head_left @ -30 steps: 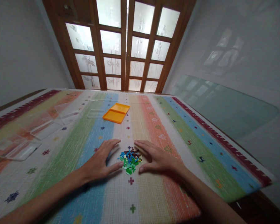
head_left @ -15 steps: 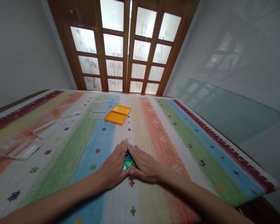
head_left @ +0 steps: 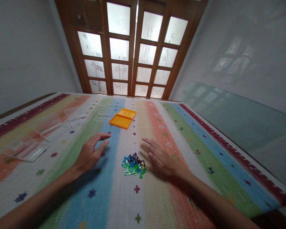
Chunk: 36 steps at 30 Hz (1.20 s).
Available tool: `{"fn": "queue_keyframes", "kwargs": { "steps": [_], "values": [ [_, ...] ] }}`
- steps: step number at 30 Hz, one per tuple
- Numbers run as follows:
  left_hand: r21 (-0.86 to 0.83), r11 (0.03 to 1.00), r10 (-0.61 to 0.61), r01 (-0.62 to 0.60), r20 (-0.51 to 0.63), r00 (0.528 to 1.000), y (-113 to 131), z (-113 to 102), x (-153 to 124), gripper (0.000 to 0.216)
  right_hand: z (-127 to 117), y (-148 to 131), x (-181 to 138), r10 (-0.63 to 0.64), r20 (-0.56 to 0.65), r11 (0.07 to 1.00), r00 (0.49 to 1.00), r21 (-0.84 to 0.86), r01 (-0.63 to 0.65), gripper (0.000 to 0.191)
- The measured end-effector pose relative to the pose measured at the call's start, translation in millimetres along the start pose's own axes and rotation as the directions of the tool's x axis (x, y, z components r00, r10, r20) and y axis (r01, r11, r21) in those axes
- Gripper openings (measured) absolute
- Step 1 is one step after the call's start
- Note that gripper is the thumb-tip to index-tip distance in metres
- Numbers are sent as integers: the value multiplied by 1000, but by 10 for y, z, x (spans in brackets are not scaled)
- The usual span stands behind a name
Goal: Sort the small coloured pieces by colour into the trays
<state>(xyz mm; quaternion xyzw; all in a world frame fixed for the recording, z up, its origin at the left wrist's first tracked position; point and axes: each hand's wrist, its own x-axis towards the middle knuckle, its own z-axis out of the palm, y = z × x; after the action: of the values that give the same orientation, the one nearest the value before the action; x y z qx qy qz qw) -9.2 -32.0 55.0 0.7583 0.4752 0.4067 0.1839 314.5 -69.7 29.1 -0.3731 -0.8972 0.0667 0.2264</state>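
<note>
A small heap of tiny coloured bricks (head_left: 133, 165), mostly green and blue, lies on the striped tablecloth (head_left: 157, 197) in front of me. My left hand (head_left: 90, 152) hovers to the left of the heap, fingers apart and slightly curled, holding nothing. My right hand (head_left: 157, 157) rests just to the right of the heap, fingers stretched out flat, empty. Neither hand touches the bricks.
An orange two-part tray (head_left: 123, 118) lies farther back in the middle. Several clear plastic trays (head_left: 33, 149) sit along the left side. The table's right edge (head_left: 240, 156) runs diagonally, with a glass pane beyond it. Wooden glazed doors (head_left: 133, 51) stand behind the table.
Both hands, which were pressed together over the bricks half a second ago, have drawn apart to either side. The heap now lies uncovered, more tightly gathered than a second ago.
</note>
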Motion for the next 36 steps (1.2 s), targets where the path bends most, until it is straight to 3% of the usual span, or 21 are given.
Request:
{"fn": "queue_keyframes", "kwargs": {
  "steps": [4,7,9,14,24,29,36],
  "values": [
    [182,979,-77,96,-111,991,-160,-279,20,45,-1,82,-64,35,-8,997,999,-75,-35,39],
    [270,942,-149,198,-191,970,-279,-323,-57,54,47,122,-110,97,12,992,995,-83,-95,40],
    [296,934,-158,201,-162,974,-345,-286,-119,56,72,135,-136,126,36,988,991,-89,-123,42],
    [301,953,-18,14,8,1000,-493,-113,-204,46,91,131,-159,107,49,987,993,-129,-100,44],
    [340,917,197,-207,64,978,-545,23,-179,36,68,132,-151,65,77,985,995,-163,-52,49],
    [416,865,237,-282,158,959,-492,115,48,37,51,125,-156,87,108,984,990,-165,-69,49],
    [488,811,229,-324,244,942,-561,387,622,40,41,90,-144,76,96,985,992,-159,-60,50]
  ]
}}
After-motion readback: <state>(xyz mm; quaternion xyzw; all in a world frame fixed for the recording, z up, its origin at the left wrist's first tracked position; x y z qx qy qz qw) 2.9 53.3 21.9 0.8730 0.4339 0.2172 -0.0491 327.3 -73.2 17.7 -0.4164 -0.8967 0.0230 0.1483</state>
